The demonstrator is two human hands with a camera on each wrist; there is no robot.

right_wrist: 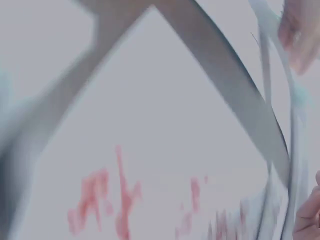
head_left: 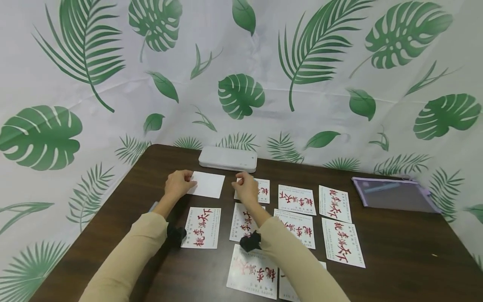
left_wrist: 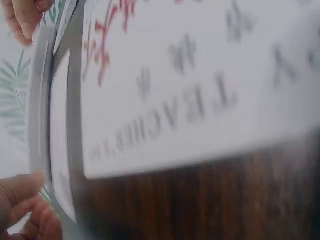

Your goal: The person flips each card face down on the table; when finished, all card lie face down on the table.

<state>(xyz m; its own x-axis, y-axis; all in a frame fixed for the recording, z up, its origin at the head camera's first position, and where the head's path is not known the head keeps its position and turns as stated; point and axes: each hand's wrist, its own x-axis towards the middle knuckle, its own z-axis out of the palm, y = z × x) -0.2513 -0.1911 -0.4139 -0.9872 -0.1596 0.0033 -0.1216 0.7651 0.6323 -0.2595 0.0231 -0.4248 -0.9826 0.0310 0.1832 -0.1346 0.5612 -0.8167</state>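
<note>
My left hand (head_left: 179,184) pinches the left edge of a blank white card (head_left: 206,184), thumb on top. Over the left end of a white card with red characters (head_left: 263,192) hovers my right hand (head_left: 247,188), its fingers bent loosely with a gap between thumb and fingertips. In the left wrist view, the left hand (left_wrist: 25,207) meets the card's edge at the lower left, while the right hand's fingers (left_wrist: 25,20) point downward at the top. Part of the right hand (right_wrist: 310,215) shows at the right wrist view's edge, and the printed card (right_wrist: 150,115) nearest that camera is blurred.
Several printed cards lie spread about, including one near the left forearm (head_left: 201,227) and one on the right (head_left: 343,242). A long white box (head_left: 228,158) stands by the leaf-patterned curtain (head_left: 241,54). At far right lies a purple-edged mesh pouch (head_left: 396,195) on the dark table (head_left: 407,251).
</note>
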